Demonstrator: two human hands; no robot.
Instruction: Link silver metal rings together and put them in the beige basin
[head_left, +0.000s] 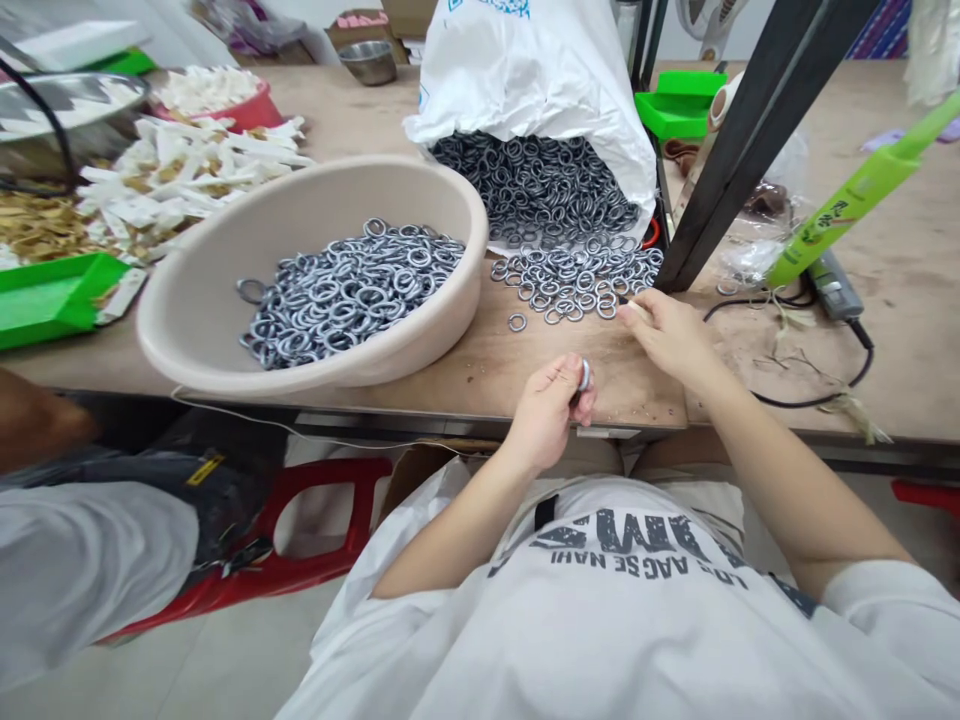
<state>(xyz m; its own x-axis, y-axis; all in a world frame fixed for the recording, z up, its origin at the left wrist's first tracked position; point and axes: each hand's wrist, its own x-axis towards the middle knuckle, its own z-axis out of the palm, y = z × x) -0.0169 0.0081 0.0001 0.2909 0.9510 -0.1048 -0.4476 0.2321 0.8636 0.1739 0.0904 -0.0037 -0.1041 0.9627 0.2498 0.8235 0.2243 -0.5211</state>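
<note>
My left hand (551, 405) is closed over the table's front edge, with a metal ring (584, 375) showing between thumb and fingers; whether more rings sit behind it I cannot tell. My right hand (670, 335) is pinched at the near right side of a loose ring pile (562, 280). A small dark tip shows at its fingertips, too small to name. One ring (517, 322) lies apart from the pile. Behind it a white sack (525, 75) lies on its side, its mouth full of grey rings. To the left, a beige basin (187, 310) holds many more rings.
A dark metal post (739, 140) rises right of the pile. Beyond it lie a green tube (840, 215) and a black cable (806, 403). White strips (187, 160) and a green tray (60, 300) are at left. A person's sleeve (97, 560) is beside me, near a red stool (330, 500).
</note>
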